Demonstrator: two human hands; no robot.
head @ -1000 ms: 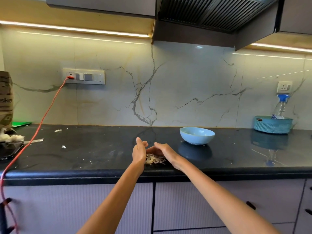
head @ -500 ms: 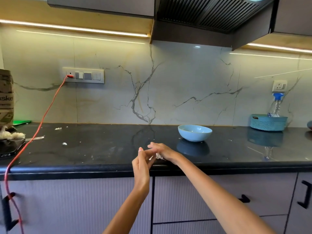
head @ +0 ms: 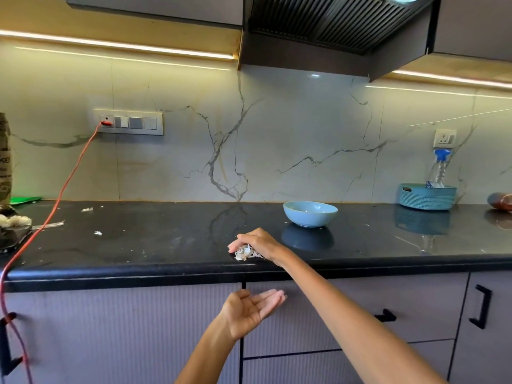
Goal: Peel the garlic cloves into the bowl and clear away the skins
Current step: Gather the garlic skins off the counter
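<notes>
A small pile of papery garlic skins (head: 245,253) lies on the black counter (head: 155,245), close to its front edge. My right hand (head: 261,241) rests over the pile, its fingers loosely bent across the skins and pointing left. My left hand (head: 250,308) is held palm up, fingers straight, below the counter edge and in front of the cabinet doors, just under the pile. It holds nothing. The light blue bowl (head: 310,216) stands on the counter behind and to the right of my right hand; its contents are hard to make out.
A teal basket (head: 426,196) with a spray bottle stands at the back right. A red cable (head: 59,195) runs from the wall socket down over the left counter edge. A dark tray and white scraps (head: 12,221) sit at far left. Small skin flecks (head: 97,233) dot the counter.
My left hand has left the pile, dropped below the counter edge and turned palm up. My right hand has drawn the skins nearer the front edge.
</notes>
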